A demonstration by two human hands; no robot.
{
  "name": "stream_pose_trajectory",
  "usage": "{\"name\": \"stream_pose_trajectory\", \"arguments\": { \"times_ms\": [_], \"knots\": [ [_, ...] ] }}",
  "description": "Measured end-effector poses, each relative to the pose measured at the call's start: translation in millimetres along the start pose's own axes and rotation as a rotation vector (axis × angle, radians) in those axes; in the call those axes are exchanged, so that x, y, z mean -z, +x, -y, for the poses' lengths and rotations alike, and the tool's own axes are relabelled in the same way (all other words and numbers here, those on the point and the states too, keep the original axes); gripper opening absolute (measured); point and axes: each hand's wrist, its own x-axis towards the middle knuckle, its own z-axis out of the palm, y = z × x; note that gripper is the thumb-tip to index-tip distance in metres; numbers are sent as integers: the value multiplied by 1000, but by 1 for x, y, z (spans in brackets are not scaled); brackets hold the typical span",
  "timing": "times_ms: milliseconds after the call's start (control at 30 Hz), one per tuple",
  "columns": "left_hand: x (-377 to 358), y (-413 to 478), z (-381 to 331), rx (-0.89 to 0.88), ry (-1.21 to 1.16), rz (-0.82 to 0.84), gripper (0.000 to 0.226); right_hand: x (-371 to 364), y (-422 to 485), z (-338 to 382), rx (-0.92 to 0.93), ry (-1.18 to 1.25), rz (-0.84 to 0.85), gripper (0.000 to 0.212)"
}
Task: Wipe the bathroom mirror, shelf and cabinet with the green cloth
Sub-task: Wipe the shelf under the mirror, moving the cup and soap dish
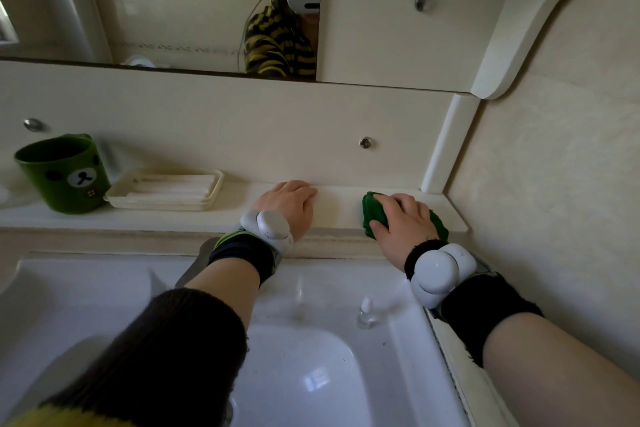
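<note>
The green cloth [372, 215] lies bunched on the right end of the cream shelf [339, 208]. My right hand [403, 218] lies on top of the cloth, with the fingers curled over its far edge and the thumb at its near side. My left hand [289, 206] rests flat on the shelf a short way to the left, fingers straight and touching the back panel. The mirror [156, 0] hangs above the shelf on the left. The white cabinet door [398, 31] with a round metal knob is to the right of the mirror.
A green bear mug [64, 175] and a cream soap dish [166, 189] stand at the shelf's left end. Below is the white sink basin [311, 374] with a small clear bottle [365, 314] on its rim. A tiled wall [554, 184] closes the right side.
</note>
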Motion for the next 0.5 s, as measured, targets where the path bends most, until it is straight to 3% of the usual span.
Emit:
{"name": "stream_pose_trajectory", "arguments": {
  "times_ms": [500],
  "knots": [
    [-1,-9,3,-20,53,155,48,-10,-5,34,48,26,-3,44]
  ]
}}
